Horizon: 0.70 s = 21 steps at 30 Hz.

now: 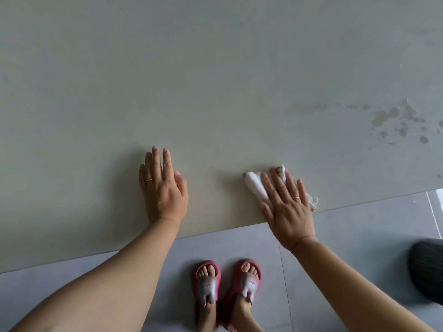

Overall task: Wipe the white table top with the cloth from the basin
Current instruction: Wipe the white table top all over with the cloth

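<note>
— Pale worktop [215,80] fills most of the view, with grey floor tiles [347,236] below its near edge. Where's the cloth?
— The white cloth [255,185] lies bunched by the near edge, right of middle, under the right hand [287,207], whose straight fingers press it flat. The left hand [163,188] rests spread on the bare top.
— How best to wipe?
— I'd sweep flat-palmed, in overlapping strokes, towards those damp blotches [395,118] far right.
— Any basin?
— None in sight. I can't identify the dark ribbed thing [426,269] low on the right.
</note>
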Motion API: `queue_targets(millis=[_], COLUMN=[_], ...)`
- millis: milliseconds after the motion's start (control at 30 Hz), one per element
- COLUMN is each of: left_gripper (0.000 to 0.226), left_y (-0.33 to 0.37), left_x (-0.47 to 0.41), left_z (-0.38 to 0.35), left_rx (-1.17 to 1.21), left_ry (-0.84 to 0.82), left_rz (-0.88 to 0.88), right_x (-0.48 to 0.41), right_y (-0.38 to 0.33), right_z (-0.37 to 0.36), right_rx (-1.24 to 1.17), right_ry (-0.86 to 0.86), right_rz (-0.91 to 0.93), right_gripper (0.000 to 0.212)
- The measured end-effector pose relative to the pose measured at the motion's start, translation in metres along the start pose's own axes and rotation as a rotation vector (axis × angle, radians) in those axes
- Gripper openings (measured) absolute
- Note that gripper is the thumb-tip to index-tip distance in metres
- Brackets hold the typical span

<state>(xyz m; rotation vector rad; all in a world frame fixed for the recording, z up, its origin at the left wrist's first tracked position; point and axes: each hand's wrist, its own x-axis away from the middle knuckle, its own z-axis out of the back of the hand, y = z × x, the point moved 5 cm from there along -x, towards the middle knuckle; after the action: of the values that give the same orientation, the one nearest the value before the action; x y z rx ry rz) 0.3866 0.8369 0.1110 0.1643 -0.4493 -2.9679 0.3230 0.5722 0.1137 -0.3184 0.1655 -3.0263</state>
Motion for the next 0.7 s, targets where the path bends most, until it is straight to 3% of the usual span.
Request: queue_targets(millis=[100,200,333,433,500,700], left_gripper=[0.054,0.054,0.055,0.053,0.054,0.058], left_y=[0.001,0.001,0.000,0.002,0.004,0.064], left_x=[0.000,0.000,0.001,0.000,-0.002,-0.026], left_z=[-0.001,-0.002,-0.005,-0.005,-0.002,-0.012], left_rx=[-0.013,-0.023,-0.077,-0.135,-0.155,-0.076], left_ry=[0.006,0.006,-0.035,-0.051,-0.036,-0.019], left_rz=[-0.001,-0.003,-0.010,0.000,0.022,-0.009], right_x=[0.000,-0.006,-0.002,-0.001,-0.003,-0.016], right_y=[0.029,-0.011,-0.076,-0.049,-0.008,0.105], right_z=[0.000,-0.005,-0.008,-0.006,-0.002,0.013], right_rx=[-0.057,-0.155,-0.135,-0.082,-0.041,-0.099], right_ry=[-0.001,0.060,0.049,0.002,-0.002,-0.007], right_rz=[-0.319,-0.534,-0.167,0.157,0.189,-0.442], right_gripper=[0.060,0.060,0.058,0.055,0.054,0.058])
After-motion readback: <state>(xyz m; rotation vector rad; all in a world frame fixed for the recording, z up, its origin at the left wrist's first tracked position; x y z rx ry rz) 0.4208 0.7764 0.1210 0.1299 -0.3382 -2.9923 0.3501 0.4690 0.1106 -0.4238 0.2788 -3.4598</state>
